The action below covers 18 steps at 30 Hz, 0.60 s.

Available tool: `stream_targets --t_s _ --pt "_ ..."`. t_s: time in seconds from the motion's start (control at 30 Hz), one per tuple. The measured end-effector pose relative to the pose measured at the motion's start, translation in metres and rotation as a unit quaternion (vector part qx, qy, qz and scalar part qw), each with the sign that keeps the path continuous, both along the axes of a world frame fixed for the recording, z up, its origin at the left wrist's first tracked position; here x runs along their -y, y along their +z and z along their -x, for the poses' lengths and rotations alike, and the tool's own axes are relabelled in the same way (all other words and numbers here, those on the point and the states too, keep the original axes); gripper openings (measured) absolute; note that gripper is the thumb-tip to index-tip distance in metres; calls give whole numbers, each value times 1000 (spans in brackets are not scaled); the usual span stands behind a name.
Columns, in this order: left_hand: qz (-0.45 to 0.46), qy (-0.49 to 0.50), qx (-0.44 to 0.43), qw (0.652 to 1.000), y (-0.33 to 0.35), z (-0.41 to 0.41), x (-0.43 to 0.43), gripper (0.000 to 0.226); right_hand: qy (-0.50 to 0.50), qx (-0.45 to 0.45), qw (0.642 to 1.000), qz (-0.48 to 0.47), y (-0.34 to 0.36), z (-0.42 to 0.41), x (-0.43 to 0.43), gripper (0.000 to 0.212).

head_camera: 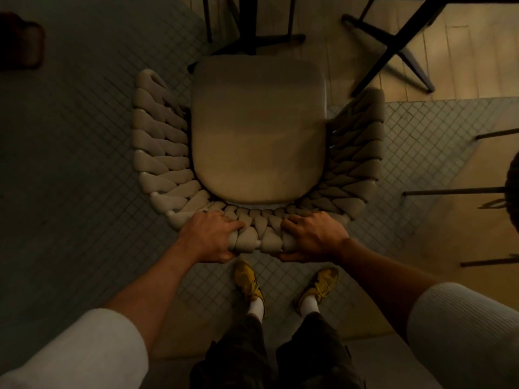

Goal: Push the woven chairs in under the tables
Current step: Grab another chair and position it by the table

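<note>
A woven chair [258, 130] with a beige seat cushion and a thick braided backrest stands right below me, seen from above. My left hand [209, 237] grips the top of the backrest left of its middle, fingers curled over the braid. My right hand [311, 237] grips the same rim right of the middle. The front edge of the seat lies near the dark base and legs of a table [248, 23] at the top of the view. The tabletop edge shows only as a dark strip at the upper right.
Dark crossed legs [393, 51] of a table or another chair stand at the upper right on wood flooring. Thin dark chair legs [455, 192] stick in from the right edge. Grey tiled floor [70, 178] surrounds the chair. My yellow shoes [248, 279] stand just behind the backrest.
</note>
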<state>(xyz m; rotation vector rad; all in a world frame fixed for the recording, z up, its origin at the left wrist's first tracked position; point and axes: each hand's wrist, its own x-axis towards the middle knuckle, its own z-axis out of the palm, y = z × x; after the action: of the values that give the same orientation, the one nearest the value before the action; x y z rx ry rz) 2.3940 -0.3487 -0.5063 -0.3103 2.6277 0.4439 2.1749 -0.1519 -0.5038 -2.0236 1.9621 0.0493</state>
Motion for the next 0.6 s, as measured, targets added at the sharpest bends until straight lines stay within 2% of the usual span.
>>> stream_targets --t_s 0.33,0.6 --pt "17 1 -25 1000 4 45 54 61 -6 -11 1000 11 2 43 56 76" --pt "18 4 -29 999 7 71 85 64 -6 -13 1000 0 1 69 88 77"
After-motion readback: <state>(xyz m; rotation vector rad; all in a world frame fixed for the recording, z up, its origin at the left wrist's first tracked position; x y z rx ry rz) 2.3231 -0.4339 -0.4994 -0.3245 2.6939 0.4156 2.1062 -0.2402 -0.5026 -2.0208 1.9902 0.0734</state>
